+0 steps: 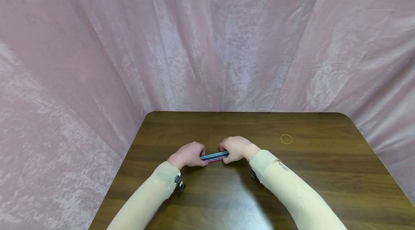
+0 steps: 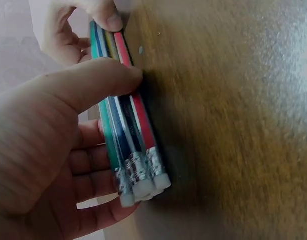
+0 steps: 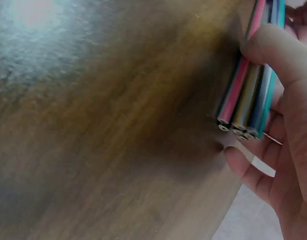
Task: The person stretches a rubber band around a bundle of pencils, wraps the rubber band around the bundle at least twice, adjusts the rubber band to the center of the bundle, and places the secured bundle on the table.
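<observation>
A bundle of several pencils [image 1: 214, 156] with green, dark blue, yellow and red stripes is held between both hands above the table. My left hand [image 1: 191, 154] grips the end with white erasers [image 2: 142, 188] and metal ferrules, thumb across the top and fingers beneath. At the other end, my right hand [image 1: 237, 148] pinches the bundle; the flat unsharpened pencil ends [image 3: 238, 131] show in the right wrist view. A thin yellow rubber band [image 1: 286, 139] lies on the table to the right of the right hand, touched by neither hand.
The brown wooden table [image 1: 227, 125] has rounded far corners. Behind it and along the sides hang pink curtains [image 1: 207, 42]. Small wrist cameras [image 1: 179, 183] sit under the pale sleeves.
</observation>
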The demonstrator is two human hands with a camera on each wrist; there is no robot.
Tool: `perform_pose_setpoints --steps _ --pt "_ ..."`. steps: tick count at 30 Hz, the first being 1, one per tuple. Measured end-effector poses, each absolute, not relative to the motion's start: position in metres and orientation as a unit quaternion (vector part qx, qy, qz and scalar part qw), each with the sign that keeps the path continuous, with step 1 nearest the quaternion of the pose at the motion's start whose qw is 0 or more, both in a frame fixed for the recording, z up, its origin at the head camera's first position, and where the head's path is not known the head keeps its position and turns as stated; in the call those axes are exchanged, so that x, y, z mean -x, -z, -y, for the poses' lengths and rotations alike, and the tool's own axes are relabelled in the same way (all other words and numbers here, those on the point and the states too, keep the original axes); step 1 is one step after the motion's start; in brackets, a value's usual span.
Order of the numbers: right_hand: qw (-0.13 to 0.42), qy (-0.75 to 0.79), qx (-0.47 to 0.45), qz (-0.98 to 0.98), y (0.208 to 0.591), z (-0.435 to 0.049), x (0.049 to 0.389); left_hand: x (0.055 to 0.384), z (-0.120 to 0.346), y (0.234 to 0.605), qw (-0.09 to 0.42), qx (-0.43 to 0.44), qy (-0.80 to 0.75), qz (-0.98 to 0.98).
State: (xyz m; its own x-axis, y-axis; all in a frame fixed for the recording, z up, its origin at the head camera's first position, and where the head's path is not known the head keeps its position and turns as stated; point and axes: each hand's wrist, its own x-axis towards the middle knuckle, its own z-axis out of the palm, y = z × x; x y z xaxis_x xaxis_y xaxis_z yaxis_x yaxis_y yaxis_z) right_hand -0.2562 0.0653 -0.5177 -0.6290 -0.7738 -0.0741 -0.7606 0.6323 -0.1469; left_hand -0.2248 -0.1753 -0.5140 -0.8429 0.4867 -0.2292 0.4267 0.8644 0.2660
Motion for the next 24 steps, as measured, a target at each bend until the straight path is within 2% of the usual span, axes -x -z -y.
perform_pose_setpoints --steps 3,12,24 --pt "0.048 0.031 0.432 -0.9 0.519 -0.063 0.253 0.224 0.174 0.515 0.142 -0.243 -0.099 -0.955" --pt "0.008 -0.034 0.429 -0.903 0.524 -0.054 0.24 0.22 0.166 0.519 0.081 -0.286 -0.04 -0.954" --pt "-0.023 -0.045 0.451 -0.891 0.528 -0.055 0.235 0.222 0.166 0.52 0.07 -0.293 -0.043 -0.953"
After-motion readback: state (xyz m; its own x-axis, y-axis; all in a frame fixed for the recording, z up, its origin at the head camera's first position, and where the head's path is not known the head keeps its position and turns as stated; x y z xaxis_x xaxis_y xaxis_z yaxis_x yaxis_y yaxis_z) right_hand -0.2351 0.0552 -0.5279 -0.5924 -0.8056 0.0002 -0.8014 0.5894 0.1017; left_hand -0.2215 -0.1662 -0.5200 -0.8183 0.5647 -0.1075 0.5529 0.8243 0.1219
